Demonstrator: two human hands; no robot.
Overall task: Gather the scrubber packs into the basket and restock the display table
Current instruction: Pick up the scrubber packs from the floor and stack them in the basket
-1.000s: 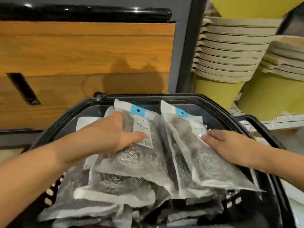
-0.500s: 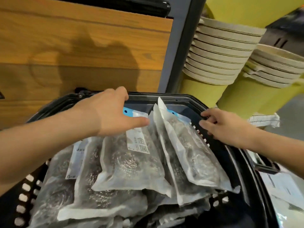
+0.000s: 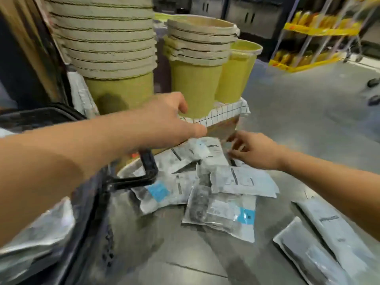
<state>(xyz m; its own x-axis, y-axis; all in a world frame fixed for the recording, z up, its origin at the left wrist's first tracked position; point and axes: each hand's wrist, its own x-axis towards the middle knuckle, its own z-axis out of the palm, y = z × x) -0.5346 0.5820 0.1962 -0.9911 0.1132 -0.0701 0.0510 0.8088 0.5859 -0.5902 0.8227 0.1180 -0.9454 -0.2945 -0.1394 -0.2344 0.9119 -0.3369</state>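
Scrubber packs [image 3: 242, 179] lie in a loose, overlapping heap on the grey floor [image 3: 298, 112], just beside the black basket [image 3: 47, 115]. Two more lie apart at the lower right [image 3: 329, 233], and a few already sit inside the basket at the left edge [image 3: 30, 233]. Both hands are empty. The right hand [image 3: 253, 151] reaches low over the far edge of the heap with its fingers spread and relaxed, close to the topmost pack but gripping nothing. That spread looks meant to take in several flat packs at one go. The left hand [image 3: 164, 122] crosses above the basket's handle [image 3: 148, 167] toward the same heap, thumb out and fingers loosely bent. Blur hides the fingertips, yet nothing shows in its grasp.

Behind the heap, stacked green buckets [image 3: 197, 85] stand on a checked cloth [image 3: 222, 114], so the packs can only be reached from this near side. Gathering seems partly done — the floor packs have yet to go in. They are slick and overlap, so they will likely slide apart under a one-sided pull; closing on them from both sides should hold them together.
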